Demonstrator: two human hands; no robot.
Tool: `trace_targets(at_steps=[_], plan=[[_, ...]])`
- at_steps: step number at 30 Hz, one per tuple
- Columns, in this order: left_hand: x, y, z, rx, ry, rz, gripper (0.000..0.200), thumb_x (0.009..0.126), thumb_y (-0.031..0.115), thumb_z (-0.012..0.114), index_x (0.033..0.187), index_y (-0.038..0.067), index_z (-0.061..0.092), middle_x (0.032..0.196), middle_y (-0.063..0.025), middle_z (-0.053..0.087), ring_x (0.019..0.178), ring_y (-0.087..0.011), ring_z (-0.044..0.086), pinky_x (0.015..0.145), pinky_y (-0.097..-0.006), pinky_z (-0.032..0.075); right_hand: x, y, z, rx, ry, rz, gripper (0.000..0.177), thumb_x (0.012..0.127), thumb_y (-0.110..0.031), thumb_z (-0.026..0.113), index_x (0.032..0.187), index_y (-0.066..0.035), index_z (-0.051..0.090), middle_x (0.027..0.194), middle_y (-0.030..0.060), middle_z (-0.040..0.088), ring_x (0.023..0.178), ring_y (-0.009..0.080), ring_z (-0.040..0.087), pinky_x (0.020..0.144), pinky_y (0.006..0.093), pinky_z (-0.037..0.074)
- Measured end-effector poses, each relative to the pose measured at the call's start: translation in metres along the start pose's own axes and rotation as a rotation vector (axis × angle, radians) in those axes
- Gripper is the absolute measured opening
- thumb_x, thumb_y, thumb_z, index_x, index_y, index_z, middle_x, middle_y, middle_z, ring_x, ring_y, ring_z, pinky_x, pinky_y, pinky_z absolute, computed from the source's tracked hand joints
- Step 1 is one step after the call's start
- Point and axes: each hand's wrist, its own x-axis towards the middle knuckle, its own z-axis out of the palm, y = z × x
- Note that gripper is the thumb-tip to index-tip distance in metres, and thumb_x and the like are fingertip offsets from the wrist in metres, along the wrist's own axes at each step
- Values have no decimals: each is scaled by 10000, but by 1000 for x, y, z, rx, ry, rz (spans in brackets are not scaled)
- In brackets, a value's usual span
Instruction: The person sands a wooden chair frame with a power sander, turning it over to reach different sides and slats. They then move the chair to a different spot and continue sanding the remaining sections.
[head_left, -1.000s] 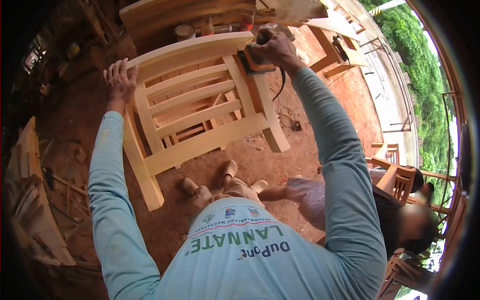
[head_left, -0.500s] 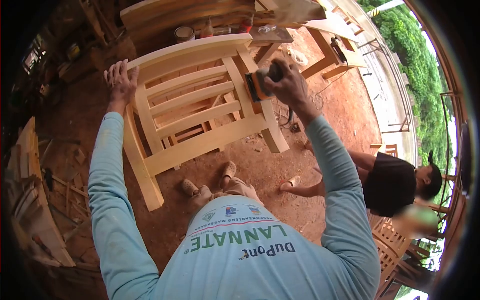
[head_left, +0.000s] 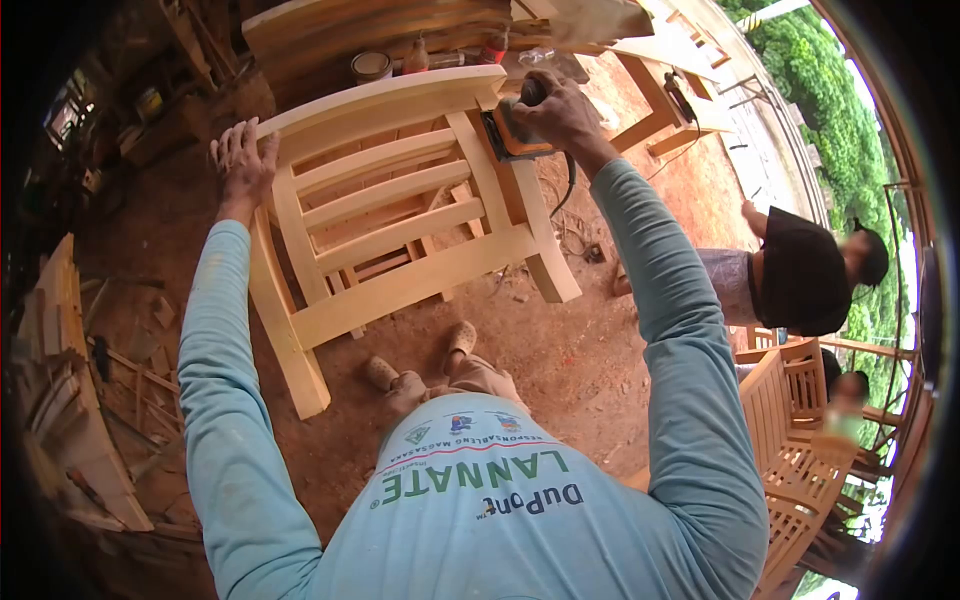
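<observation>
pale, matt bare-wood chair (head_left: 400, 230)

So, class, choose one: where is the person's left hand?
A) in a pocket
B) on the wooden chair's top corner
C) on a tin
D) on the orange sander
B: the left hand lies open on the top corner of the wooden chair; the right hand grips the orange sander.

Pale bare-wood chair (head_left: 400, 235) with an orange sander (head_left: 510, 135) at its top corner.
The orange sander, dark on top with a black cord hanging from it, is clasped under the right fingers (head_left: 548, 98), pressed to the upright just below the top rail. The chair's back shows three curved slats; the far end of its top rail lies under the spread left fingers (head_left: 232, 142).
</observation>
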Motion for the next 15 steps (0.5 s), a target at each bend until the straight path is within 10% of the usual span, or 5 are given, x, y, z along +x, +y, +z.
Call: trace_targets(at_steps=[15], plan=[[0, -7, 10, -5, 12, -6, 572, 1044, 524, 516, 1425, 105, 598, 1438, -137, 591, 1382, -340, 482, 1207, -596, 252, -35, 0, -17, 9, -36, 82, 708, 800, -518, 748, 1439, -265, 578, 1249, 215, 612, 1134, 406, 668, 975, 479, 539]])
